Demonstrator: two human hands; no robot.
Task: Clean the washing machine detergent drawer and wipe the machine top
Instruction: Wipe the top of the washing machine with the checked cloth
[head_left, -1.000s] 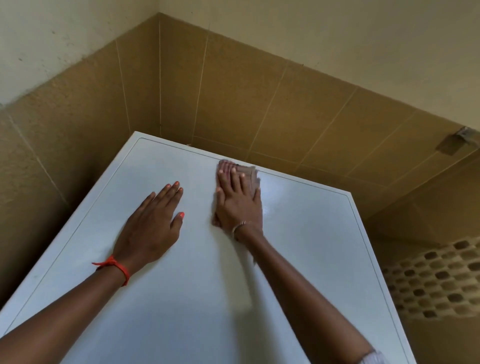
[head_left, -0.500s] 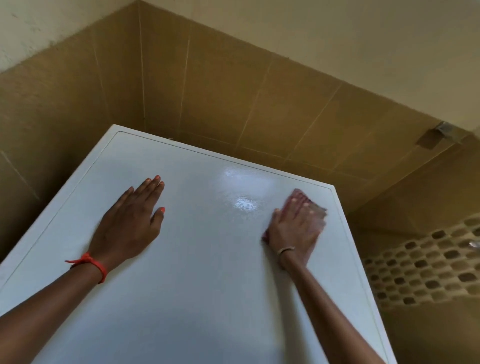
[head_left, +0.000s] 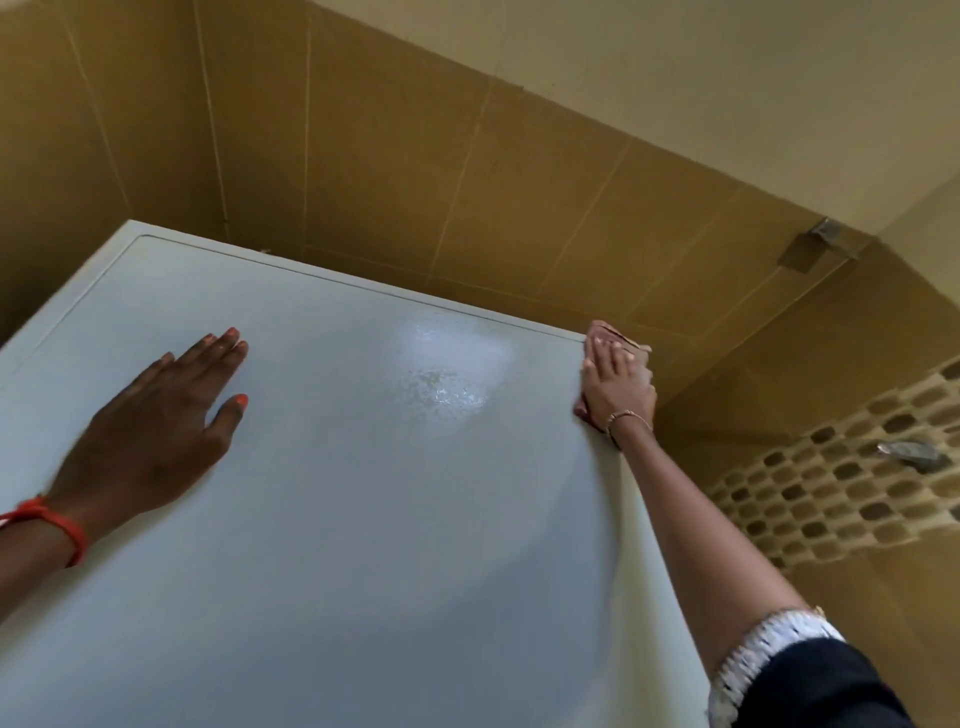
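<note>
The white washing machine top fills most of the view and carries a wet, shiny patch near its back edge. My right hand lies flat with straight fingers on a brownish-pink cloth, pressing it onto the far right corner of the top. The cloth pokes out beyond my fingertips and over the corner. My left hand rests flat on the left side of the top, fingers straight and spread. The detergent drawer is out of view.
Tan tiled walls stand close behind and to the left of the machine. To the right is a lower wall with a band of small mosaic tiles and a metal fitting. A metal bracket sits higher on the wall.
My right hand has slid the cloth from the middle of the back edge rightward to the far right corner, leaving a wet patch behind. My left hand has stayed flat on the left side.
</note>
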